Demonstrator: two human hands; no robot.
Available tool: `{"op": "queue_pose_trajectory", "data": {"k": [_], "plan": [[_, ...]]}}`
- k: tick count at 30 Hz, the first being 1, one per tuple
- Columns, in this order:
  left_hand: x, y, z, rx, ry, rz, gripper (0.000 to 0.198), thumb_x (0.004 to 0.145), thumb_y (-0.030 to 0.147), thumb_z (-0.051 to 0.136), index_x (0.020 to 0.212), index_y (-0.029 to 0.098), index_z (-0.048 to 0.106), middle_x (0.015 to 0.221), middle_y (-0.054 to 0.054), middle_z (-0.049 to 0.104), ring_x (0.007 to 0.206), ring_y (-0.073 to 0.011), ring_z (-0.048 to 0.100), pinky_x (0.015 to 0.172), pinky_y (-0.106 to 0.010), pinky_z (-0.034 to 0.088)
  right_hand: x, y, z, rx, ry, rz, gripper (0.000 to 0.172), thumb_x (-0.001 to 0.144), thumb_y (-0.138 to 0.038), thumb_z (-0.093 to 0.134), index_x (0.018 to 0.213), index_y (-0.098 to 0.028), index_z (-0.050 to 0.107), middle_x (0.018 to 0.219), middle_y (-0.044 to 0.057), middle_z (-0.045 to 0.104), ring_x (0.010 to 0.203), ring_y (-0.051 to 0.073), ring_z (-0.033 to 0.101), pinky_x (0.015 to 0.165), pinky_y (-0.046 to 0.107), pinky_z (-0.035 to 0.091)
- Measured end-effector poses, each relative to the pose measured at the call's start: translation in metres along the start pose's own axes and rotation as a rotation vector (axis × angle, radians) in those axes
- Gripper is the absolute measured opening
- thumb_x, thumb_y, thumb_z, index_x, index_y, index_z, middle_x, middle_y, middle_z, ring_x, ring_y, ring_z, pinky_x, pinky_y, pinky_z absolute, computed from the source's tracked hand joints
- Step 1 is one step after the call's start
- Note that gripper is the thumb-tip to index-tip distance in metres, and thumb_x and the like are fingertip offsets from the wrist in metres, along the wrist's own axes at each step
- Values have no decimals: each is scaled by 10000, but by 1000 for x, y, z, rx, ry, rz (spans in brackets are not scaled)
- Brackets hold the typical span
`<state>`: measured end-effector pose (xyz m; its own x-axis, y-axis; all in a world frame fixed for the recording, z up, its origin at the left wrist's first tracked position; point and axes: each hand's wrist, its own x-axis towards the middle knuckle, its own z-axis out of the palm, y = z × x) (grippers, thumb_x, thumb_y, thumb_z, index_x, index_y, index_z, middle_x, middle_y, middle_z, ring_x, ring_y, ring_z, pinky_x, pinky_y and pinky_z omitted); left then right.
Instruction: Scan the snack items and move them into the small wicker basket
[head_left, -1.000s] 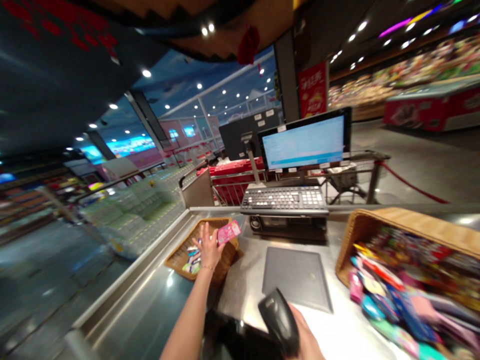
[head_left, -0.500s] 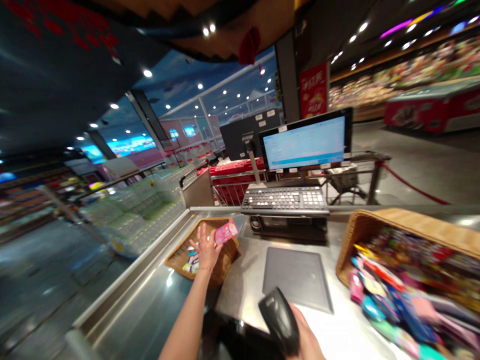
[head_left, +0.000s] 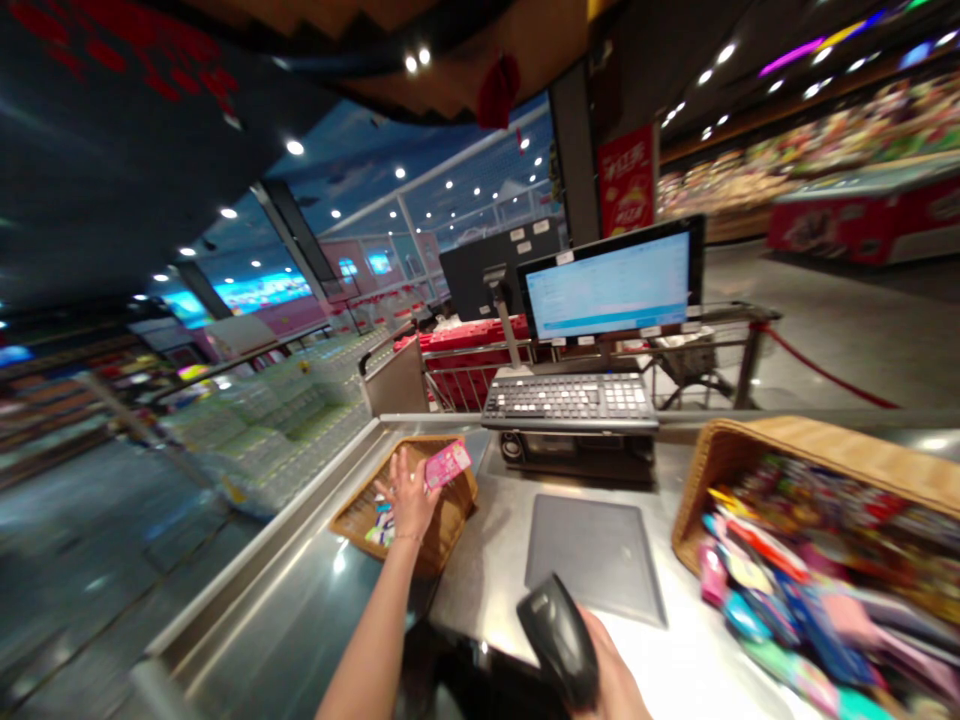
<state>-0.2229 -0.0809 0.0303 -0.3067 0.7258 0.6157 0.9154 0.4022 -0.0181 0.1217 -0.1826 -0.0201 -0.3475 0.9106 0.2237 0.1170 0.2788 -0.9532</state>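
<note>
My left hand [head_left: 411, 500] is over the small wicker basket [head_left: 450, 520] on the left of the counter. A small pink box [head_left: 447, 464] is held at its thumb side, while the other fingers are spread. Beneath the hand, a few white, blue and green packets [head_left: 381, 524] lie in that basket. Low in the view, my right hand [head_left: 611, 665] is wrapped round a black barcode scanner [head_left: 556, 635], whose head points up and left. Most of the right fingers are hidden behind the scanner.
A grey flat pad [head_left: 592, 555] lies on the steel counter [head_left: 487, 580]. Behind it stand a keyboard [head_left: 570, 398] and a lit monitor [head_left: 611, 285]. To the right, a large wicker basket [head_left: 694, 490] sits among several colourful packaged goods [head_left: 810, 610].
My left hand and the pink box have shifted slightly left above the small basket. The right hand and the barcode scanner look unmoved.
</note>
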Motion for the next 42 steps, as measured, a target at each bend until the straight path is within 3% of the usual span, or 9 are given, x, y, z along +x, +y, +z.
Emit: {"op": "queue_pose_trajectory", "data": {"k": [16, 21, 32, 42], "plan": [[0, -4, -3, 27, 48, -94, 415, 819, 283, 648, 1222, 185, 645, 1570, -206, 360, 1486, -379, 236, 1135, -747, 99, -1, 6, 2, -16, 4, -1, 528, 729, -277, 621, 1249, -185, 637, 1325, 160, 664, 1275, 298, 600, 1107, 426, 464], [-2, -4, -4, 40, 39, -150, 501, 823, 327, 658, 1295, 172, 602, 1565, -227, 351, 1487, -391, 219, 1101, -786, 100, -2, 8, 2, 9, -13, -4, 544, 736, -300, 631, 1265, -171, 631, 1342, 169, 649, 1289, 298, 591, 1118, 417, 454], [-1, 7, -3, 18, 21, -122, 488, 826, 334, 664, 1282, 164, 621, 1581, -233, 321, 1492, -387, 219, 1114, -765, 100, -3, 2, 1, 20, 0, 25, 555, 754, -335, 626, 1264, -116, 635, 1333, 209, 636, 1285, 318, 589, 1122, 433, 449], [-1, 20, -2, 12, -8, -103, 525, 798, 346, 700, 1287, 175, 615, 1599, -223, 290, 1498, -393, 198, 1106, -774, 119, -3, -2, 0, 34, 4, 7, 512, 783, -376, 621, 1255, -179, 650, 1321, 175, 659, 1271, 316, 602, 1112, 446, 460]]}}
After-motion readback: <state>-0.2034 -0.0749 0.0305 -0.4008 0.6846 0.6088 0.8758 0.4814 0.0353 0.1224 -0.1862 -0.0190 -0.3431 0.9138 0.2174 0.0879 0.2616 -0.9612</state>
